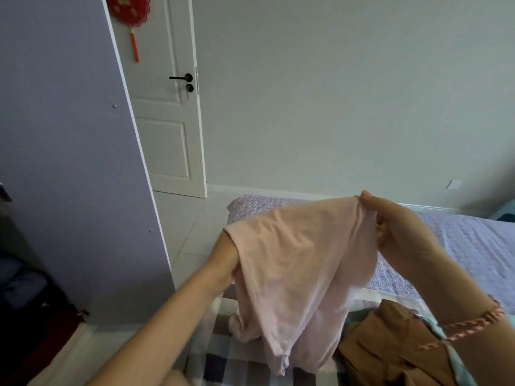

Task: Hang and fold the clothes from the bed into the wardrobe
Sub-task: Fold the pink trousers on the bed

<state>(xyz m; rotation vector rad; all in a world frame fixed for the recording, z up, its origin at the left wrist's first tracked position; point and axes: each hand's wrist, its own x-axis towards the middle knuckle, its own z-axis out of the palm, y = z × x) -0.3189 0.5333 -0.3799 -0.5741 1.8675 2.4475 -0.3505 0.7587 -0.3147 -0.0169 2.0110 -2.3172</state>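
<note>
A pale pink garment (295,274) hangs in front of me above the bed (473,240). My left hand (223,260) is tucked under the garment's left upper edge, with its fingers hidden by the cloth. My right hand (390,221) pinches the right upper corner and holds it higher than the left. The garment's lower folds rest on a checked blanket (220,360) at the bed's near end. A brown garment (390,349) lies crumpled on the bed to the lower right. The wardrobe's lilac open door (69,162) stands at the left.
Dark folded clothes (19,285) sit inside the wardrobe at the far left. A white closed room door (164,121) with a black handle and a red hanging ornament is behind the wardrobe door. Pale floor tiles (189,224) lie between wardrobe and bed.
</note>
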